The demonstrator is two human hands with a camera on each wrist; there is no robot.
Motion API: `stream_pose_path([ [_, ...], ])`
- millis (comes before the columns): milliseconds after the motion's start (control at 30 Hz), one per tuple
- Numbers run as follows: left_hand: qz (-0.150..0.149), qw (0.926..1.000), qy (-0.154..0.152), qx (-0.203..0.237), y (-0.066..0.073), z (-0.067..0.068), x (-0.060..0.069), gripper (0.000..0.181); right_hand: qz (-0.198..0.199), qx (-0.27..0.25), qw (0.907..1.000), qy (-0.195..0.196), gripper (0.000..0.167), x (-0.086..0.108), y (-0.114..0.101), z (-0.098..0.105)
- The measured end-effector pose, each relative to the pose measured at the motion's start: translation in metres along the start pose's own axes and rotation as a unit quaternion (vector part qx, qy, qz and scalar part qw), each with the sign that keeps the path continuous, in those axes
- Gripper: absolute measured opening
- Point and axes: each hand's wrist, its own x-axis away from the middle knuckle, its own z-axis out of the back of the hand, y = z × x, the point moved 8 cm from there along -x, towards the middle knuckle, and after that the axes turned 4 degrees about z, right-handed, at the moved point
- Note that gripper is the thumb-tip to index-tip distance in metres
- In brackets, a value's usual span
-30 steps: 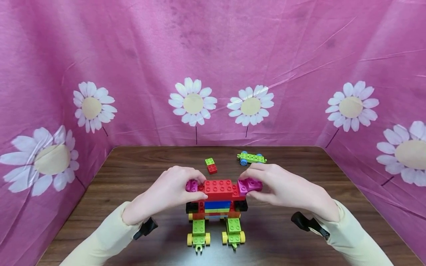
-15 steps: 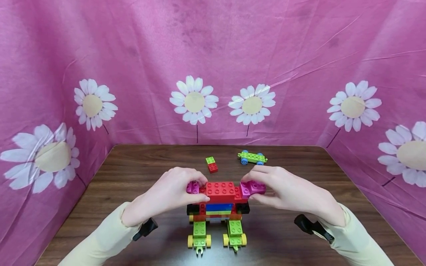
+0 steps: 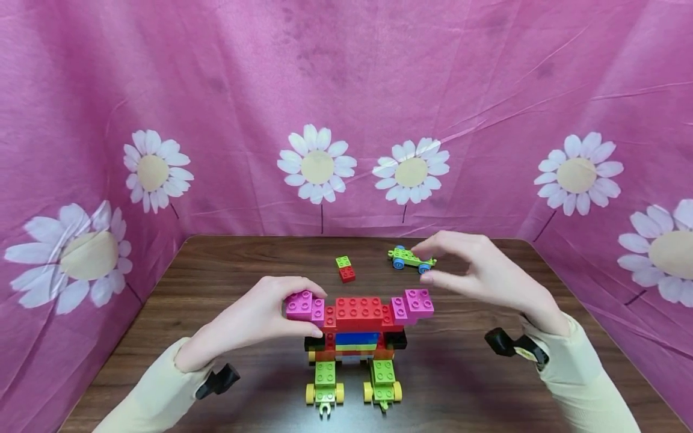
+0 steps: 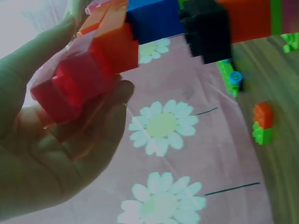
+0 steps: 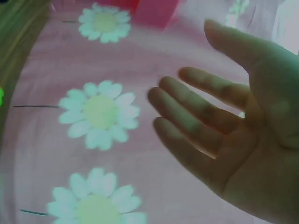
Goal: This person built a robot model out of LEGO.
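A figure built of toy building bricks (image 3: 358, 313) stands upright on the table, with red bricks across its top and green wheeled feet. Pink bricks form its two outstretched ends. My left hand (image 3: 251, 313) has thumb and fingers round the left pink bricks (image 3: 305, 305). In the left wrist view the fingers curve behind these bricks (image 4: 77, 86), with the thumb on the other side. Beyond the right pink bricks (image 3: 417, 302), my right hand (image 3: 482, 273) is raised and apart from the figure. The right wrist view shows its fingers (image 5: 196, 112) loosely spread, holding nothing.
A green wheeled car base (image 3: 408, 258) with blue wheels lies at the back of the wooden table (image 3: 243, 258), partly covered by my right fingers in the head view. Near it is a green and red brick pair (image 3: 345, 269). Pink flowered cloth (image 3: 357, 78) surrounds the table.
My right hand has let go of the right pink bricks and moved up, back and right. My left hand has slid left along its pink bricks. The figure has barely moved.
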Motion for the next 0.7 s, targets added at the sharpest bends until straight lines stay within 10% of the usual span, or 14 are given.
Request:
stream_pose_path([
  [333,0.042,0.9955,-0.002,0.085,-0.022,-0.01,0.005,0.048,-0.1,-0.105,0.9891,-0.025,0.023,-0.026,0.088,-0.094],
  [700,0.052,0.9934,0.001,0.102,-0.022,-0.01,0.006,0.039,-0.145,-0.14,0.9751,-0.091,0.041,-0.054,0.148,-0.204],
])
